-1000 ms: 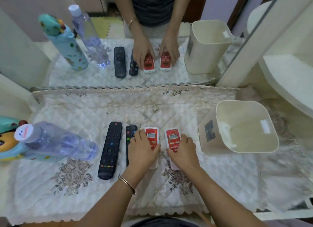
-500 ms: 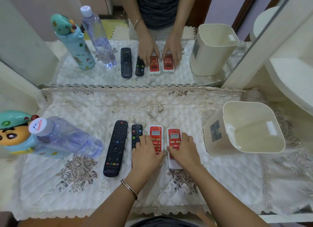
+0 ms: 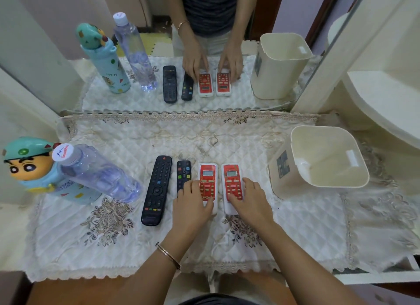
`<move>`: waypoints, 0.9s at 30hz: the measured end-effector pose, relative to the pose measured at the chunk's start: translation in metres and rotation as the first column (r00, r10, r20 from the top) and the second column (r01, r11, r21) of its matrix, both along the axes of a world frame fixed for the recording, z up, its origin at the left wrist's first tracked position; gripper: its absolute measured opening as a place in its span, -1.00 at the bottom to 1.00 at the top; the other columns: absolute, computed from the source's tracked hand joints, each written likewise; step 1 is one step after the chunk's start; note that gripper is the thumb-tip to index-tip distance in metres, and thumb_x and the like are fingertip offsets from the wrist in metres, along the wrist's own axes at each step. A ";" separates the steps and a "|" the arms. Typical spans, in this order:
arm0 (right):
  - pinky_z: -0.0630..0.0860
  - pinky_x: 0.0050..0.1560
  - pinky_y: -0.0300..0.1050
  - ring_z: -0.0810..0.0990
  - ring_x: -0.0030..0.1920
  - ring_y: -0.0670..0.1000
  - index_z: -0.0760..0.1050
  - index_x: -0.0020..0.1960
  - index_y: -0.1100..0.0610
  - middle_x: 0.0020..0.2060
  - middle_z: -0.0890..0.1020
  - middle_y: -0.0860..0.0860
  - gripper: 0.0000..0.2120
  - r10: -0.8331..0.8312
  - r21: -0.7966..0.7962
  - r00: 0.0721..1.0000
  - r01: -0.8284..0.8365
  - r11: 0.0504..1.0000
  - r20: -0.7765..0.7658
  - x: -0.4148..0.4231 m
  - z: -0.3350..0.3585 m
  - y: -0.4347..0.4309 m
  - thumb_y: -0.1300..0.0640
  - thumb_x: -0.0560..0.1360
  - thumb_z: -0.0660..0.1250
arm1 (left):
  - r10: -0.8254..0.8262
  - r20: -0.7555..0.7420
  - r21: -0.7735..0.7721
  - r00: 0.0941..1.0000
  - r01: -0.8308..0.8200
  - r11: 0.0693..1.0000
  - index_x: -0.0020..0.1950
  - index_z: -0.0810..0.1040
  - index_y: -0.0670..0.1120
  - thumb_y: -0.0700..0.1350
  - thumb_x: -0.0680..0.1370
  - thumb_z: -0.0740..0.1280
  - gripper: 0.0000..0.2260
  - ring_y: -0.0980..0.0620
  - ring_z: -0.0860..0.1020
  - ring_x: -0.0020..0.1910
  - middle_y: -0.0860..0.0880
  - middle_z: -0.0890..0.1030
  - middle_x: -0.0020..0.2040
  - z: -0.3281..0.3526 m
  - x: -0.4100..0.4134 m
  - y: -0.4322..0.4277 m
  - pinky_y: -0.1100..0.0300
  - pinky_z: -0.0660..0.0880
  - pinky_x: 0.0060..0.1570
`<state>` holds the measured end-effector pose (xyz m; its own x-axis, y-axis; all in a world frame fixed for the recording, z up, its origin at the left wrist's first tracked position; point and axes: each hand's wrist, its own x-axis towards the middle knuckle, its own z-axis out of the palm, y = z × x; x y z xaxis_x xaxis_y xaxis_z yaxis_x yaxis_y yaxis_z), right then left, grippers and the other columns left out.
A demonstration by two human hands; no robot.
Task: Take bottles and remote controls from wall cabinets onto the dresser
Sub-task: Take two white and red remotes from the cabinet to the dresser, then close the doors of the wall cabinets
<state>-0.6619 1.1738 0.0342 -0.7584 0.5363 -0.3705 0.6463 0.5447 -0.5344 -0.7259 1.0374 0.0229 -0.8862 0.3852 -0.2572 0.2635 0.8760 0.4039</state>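
Observation:
Side by side on the dresser's quilted cloth [image 3: 227, 141] lie a long black remote [image 3: 156, 189], a short black remote [image 3: 183, 174] and two red-and-white remotes. My left hand [image 3: 193, 204] rests on the lower end of the left red remote [image 3: 207, 179], covering part of the short black one. My right hand [image 3: 252, 200] holds the lower end and right side of the right red remote [image 3: 231, 179]. A clear water bottle [image 3: 97, 172] and a cartoon-character bottle [image 3: 29, 168] stand at the left.
A cream plastic bin [image 3: 327, 182] stands at the right of the cloth. A mirror [image 3: 204, 54] behind the dresser reflects the remotes, bottles, bin and a person's arms. A white rounded shelf [image 3: 386, 104] juts in at the far right.
The two red remotes have been drawn closer together and straightened, and both hands have slid down toward their lower ends. The view has shifted slightly.

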 end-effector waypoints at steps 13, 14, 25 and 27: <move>0.38 -0.03 -0.27 0.54 -0.05 0.00 0.44 0.29 0.15 0.00 0.58 0.04 -0.63 -0.572 -0.226 0.820 0.552 0.802 -0.027 0.162 0.008 -0.033 0.14 0.49 0.31 | -0.627 0.218 0.234 0.748 0.583 0.778 0.05 0.57 -0.04 -0.07 0.51 0.25 -0.83 0.22 0.51 -0.27 0.04 0.61 -0.09 0.005 0.040 -0.001 0.32 0.45 -0.13; 0.39 -0.03 -0.26 0.54 -0.07 -0.01 0.46 0.27 0.14 -0.05 0.58 0.02 -0.64 -0.670 -0.234 0.742 0.647 0.726 -0.028 0.183 0.005 -0.048 0.14 0.49 0.32 | -0.682 0.245 0.261 0.689 0.631 0.731 0.00 0.56 -0.02 -0.08 0.49 0.26 -0.86 0.24 0.50 -0.33 0.05 0.60 -0.16 0.004 0.048 0.002 0.39 0.41 -0.20; 0.40 -0.16 -0.19 0.55 -0.19 0.06 0.48 0.19 0.18 -0.20 0.59 0.07 -0.70 -0.838 -0.299 -0.441 0.793 -0.531 0.321 0.390 -0.046 -0.362 0.13 0.48 0.35 | -0.697 0.715 0.107 0.052 0.977 0.183 -0.19 0.49 0.05 -0.07 0.47 0.36 -0.93 0.06 0.55 -0.07 0.02 0.59 -0.07 -0.024 0.218 -0.029 0.33 0.45 -0.10; 0.40 -0.18 -0.17 0.58 -0.17 0.12 0.50 0.19 0.24 -0.14 0.63 0.14 -0.68 -0.715 -0.281 -0.596 0.661 -0.695 0.366 0.407 -0.057 -0.417 0.16 0.46 0.36 | -0.656 0.754 0.065 0.019 0.993 0.104 -0.10 0.50 0.00 -0.14 0.56 0.27 -0.93 0.01 0.55 -0.06 -0.10 0.57 0.07 -0.020 0.254 -0.037 0.24 0.50 -0.07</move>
<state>-0.2549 0.7567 -0.0228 0.6378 0.1417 -0.7570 -0.2682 -0.8805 -0.3909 -0.4722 1.0005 0.0032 0.3961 0.4290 -0.8118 0.8259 0.2199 0.5192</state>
